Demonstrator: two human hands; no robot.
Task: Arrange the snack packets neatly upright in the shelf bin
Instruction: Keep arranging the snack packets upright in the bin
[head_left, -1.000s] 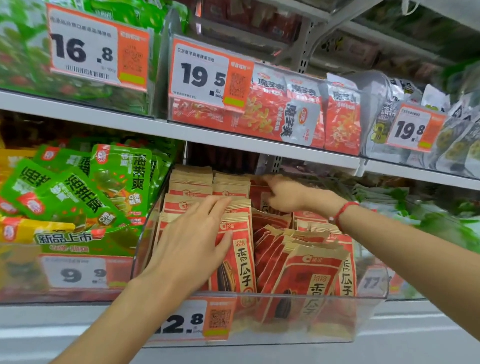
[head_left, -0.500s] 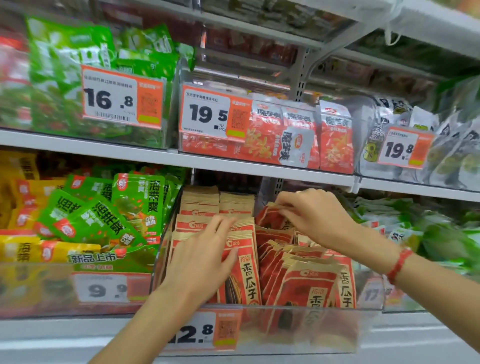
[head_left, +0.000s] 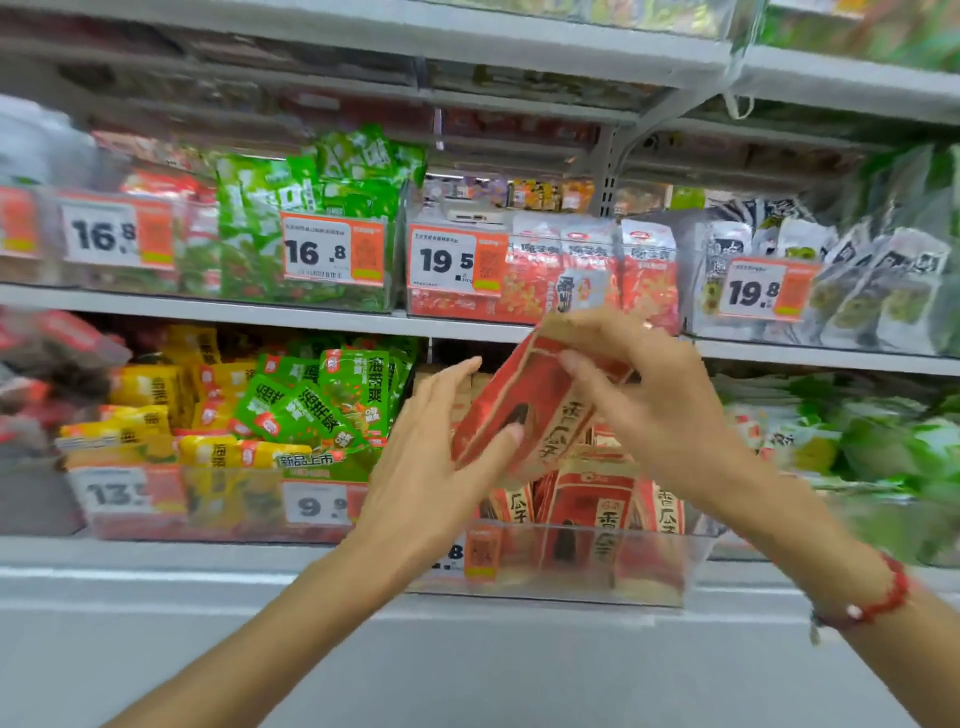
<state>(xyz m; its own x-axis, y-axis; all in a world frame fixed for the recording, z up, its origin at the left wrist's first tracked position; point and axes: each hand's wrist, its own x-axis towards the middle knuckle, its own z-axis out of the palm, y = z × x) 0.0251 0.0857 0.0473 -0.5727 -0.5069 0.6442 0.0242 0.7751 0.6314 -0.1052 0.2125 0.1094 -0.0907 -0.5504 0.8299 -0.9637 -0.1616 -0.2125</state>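
Shelving (head_left: 467, 319) runs the full width behind both hands, stocked in tiers. Clear bin (head_left: 691, 561) sits on the lower shelf, directly below the fingers, holding red-and-tan snack packets (head_left: 597, 519) standing roughly upright, some leaning. Green packets (head_left: 332, 395) and yellow ones fill the next bin, left of the left fingers. Price tag reading 19.5 (head_left: 457, 260) hangs above the fingers on the upper shelf. Right hand (head_left: 644, 395) has its fingers curled over the top edge of a held packet (head_left: 530, 410), grasping it; the packet is lifted clear above the bin, tilted, top end up toward the upper shelf edge. Left hand (head_left: 436, 467) lies mostly straight against the packet's left side, thumb tip pressing its front near the lower end, fingers not clenched. Red cord bracelet (head_left: 883, 603) on the right wrist. View is motion-blurred.
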